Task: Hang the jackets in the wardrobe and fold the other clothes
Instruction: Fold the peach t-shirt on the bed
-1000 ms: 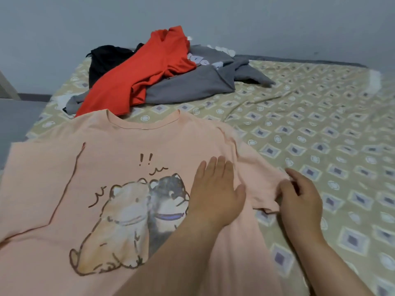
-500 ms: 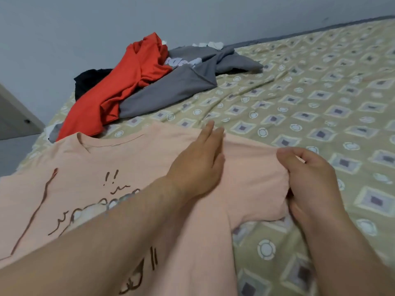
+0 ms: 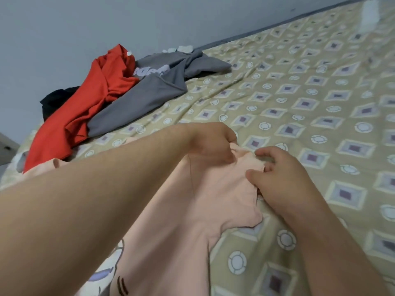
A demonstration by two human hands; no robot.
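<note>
Two bare arms fill the lower part of the frame. The left forearm (image 3: pixel 96 199) comes in broad from the lower left edge, the right forearm (image 3: pixel 333 248) from the lower right corner, both uncovered right up to the wrist. The left hand (image 3: pixel 210 144) and right hand (image 3: pixel 284 182) are bare too, with short, rounded fingers.

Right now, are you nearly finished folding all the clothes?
Not nearly. No folded clothes show. The left hand and right hand grip the sleeve of the peach T-shirt, which lies unfolded on the bed. A red top, a grey top and a black garment lie heaped, untouched.
</note>
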